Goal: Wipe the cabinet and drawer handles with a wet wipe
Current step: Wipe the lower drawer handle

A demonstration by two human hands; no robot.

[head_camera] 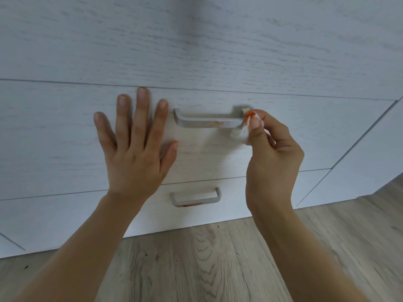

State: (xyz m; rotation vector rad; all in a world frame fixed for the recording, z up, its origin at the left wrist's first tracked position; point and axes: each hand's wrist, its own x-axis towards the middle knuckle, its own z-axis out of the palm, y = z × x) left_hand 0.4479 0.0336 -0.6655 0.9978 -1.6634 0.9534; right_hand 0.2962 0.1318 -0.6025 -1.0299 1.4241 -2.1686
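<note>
My left hand [135, 147] lies flat against the white wood-grain drawer front [65, 138], fingers straight and spread, just left of the upper drawer handle [207, 121]. My right hand [272, 155] pinches a crumpled wet wipe [243, 127] between thumb and fingers; the wipe bears an orange-red stain and touches the right end of that grey metal handle. A faint orange smear shows on the handle's bar. The lower drawer handle [195, 198], below and apart from both hands, carries an orange mark on its underside. Wood-look flooring [196, 258] lies beneath the cabinet
</note>
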